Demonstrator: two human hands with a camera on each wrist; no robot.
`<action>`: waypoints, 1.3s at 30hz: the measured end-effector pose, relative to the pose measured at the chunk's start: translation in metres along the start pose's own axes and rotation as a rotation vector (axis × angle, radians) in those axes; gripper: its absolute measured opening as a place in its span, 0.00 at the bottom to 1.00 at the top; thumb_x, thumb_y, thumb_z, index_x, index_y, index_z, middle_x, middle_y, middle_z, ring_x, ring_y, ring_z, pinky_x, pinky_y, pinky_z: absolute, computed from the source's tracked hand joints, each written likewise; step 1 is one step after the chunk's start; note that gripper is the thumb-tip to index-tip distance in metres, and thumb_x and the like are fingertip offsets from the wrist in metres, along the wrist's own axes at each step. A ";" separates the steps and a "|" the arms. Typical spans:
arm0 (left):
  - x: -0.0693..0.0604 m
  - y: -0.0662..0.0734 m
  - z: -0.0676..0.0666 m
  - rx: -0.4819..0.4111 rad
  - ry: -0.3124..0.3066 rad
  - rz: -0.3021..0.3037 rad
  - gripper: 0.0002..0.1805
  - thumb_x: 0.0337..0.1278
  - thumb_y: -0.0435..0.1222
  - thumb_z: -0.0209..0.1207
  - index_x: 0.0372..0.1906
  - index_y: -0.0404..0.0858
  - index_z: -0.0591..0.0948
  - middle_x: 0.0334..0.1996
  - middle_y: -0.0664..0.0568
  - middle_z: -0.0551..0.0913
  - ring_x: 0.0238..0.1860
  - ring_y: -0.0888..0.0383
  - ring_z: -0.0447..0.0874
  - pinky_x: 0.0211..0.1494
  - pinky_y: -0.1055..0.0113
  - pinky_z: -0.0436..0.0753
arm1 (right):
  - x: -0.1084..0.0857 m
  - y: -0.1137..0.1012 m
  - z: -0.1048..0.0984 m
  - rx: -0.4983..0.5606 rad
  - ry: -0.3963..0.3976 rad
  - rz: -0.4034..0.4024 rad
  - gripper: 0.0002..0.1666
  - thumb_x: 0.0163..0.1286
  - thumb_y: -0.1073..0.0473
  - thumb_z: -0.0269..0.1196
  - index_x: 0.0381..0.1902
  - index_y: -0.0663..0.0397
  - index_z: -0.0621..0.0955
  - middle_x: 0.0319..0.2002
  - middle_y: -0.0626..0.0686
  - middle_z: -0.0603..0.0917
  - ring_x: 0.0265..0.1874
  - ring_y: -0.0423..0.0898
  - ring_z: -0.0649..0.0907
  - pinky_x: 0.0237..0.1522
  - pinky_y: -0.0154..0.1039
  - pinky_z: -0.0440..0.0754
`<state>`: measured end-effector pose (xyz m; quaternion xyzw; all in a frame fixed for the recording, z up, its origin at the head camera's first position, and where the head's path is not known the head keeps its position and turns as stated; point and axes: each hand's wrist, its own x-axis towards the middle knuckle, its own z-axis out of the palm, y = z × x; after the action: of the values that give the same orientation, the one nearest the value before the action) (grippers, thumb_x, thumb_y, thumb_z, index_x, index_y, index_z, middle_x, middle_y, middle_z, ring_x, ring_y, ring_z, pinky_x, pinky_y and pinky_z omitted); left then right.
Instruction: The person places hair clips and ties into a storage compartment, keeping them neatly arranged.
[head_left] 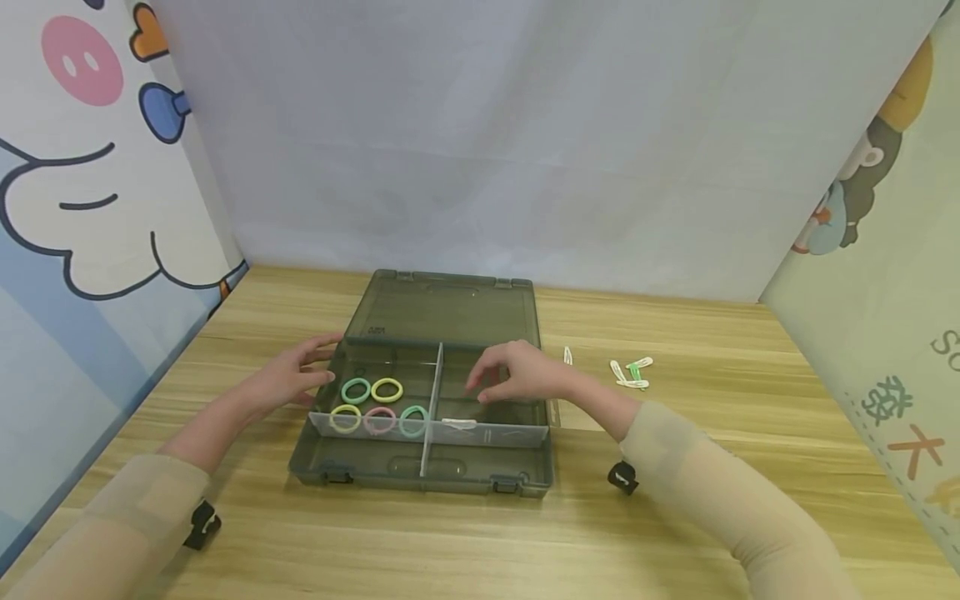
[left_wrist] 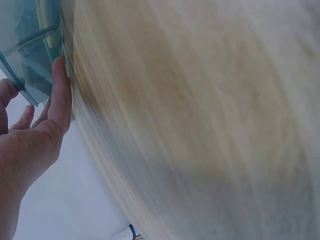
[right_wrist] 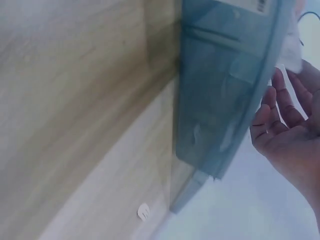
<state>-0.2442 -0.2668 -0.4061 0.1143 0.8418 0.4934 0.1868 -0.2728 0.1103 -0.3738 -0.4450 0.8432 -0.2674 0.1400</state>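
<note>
Dividers (head_left: 517, 435) in the grey box (head_left: 390, 482) seem to keep five rings (head_left: 344, 392) left of a white clip (head_left: 459, 424); parted fingers of the left hand (head_left: 285, 379) touch its left side, probably steadying it. The right hand (head_left: 521, 372), fingers apart and holding nothing visible, hovers over the back-right compartment, with loose clips (head_left: 633, 384) beyond on the desk (head_left: 600, 550). Off right, a panel (head_left: 840, 333) shows 發 and 大; small lettering on the lid (head_left: 450, 308) is unreadable.

Booth-like tabletop space — cartoon-printed left panel (head_left: 97, 208), printed right panel (head_left: 862, 308), pale cloth backdrop (head_left: 487, 158), wood-grain table (head_left: 480, 550)
</note>
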 end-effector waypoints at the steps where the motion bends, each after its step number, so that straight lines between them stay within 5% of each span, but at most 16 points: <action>1: 0.000 0.000 0.000 0.001 0.000 -0.001 0.38 0.68 0.36 0.50 0.75 0.43 0.45 0.71 0.29 0.47 0.67 0.30 0.55 0.50 0.47 0.80 | -0.002 0.000 -0.002 0.005 0.006 0.007 0.12 0.61 0.56 0.67 0.43 0.50 0.84 0.43 0.44 0.83 0.38 0.43 0.80 0.38 0.33 0.78; 11: -0.001 0.001 0.001 0.007 -0.003 -0.005 0.38 0.68 0.36 0.50 0.75 0.42 0.45 0.71 0.29 0.47 0.67 0.29 0.55 0.50 0.47 0.80 | -0.024 0.007 -0.022 0.055 0.086 0.027 0.12 0.61 0.58 0.67 0.44 0.49 0.84 0.49 0.48 0.82 0.51 0.49 0.79 0.43 0.44 0.81; 20: 0.000 0.000 0.001 0.004 -0.008 0.006 0.38 0.68 0.36 0.50 0.75 0.42 0.45 0.71 0.28 0.47 0.67 0.29 0.54 0.50 0.46 0.80 | -0.043 0.022 -0.030 0.031 0.228 0.075 0.16 0.60 0.60 0.68 0.47 0.52 0.83 0.50 0.49 0.82 0.49 0.50 0.78 0.45 0.49 0.79; 39: 0.001 -0.003 -0.001 -0.006 -0.009 0.005 0.38 0.68 0.36 0.50 0.75 0.43 0.45 0.71 0.29 0.47 0.67 0.29 0.54 0.51 0.45 0.79 | -0.059 0.067 -0.026 0.007 0.394 0.253 0.23 0.62 0.61 0.66 0.55 0.57 0.78 0.53 0.56 0.80 0.47 0.54 0.78 0.40 0.43 0.79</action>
<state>-0.2455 -0.2691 -0.4085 0.1179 0.8392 0.4958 0.1899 -0.2974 0.1982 -0.3910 -0.2746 0.9022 -0.3324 0.0067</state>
